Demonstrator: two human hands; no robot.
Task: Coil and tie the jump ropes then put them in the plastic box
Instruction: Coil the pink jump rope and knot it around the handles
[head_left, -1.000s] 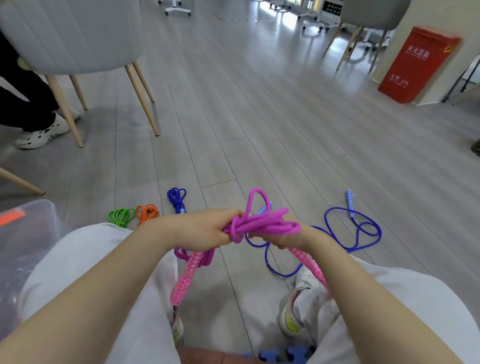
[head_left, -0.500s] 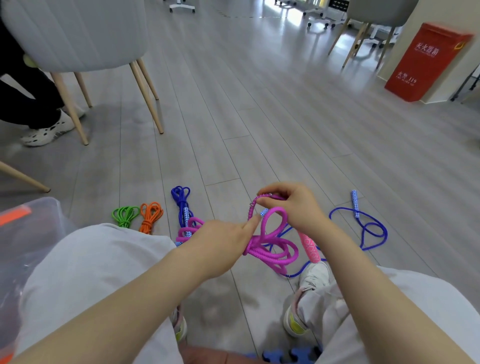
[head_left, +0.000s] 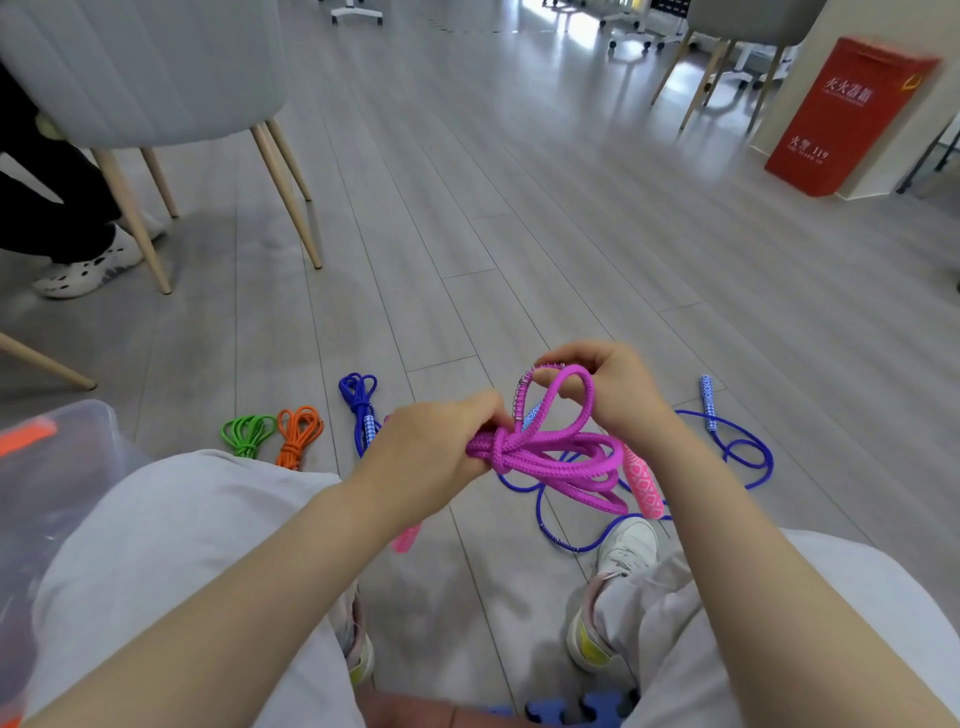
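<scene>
Two hands (head_left: 524, 415) gripping magenta rope (head_left: 561, 452), bare floor (head_left: 519, 208) ahead, box (head_left: 67, 441) left edge

"119" on red box (head_left: 841, 114)

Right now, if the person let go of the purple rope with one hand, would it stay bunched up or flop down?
Probably flop. The purple rope sags in loose loops between the left hand and right hand, so it looks soft, not stiff. Its pink handle dangles below and would likely swing and tug the loops loose. It seems light, since fingers alone lift it.
</scene>
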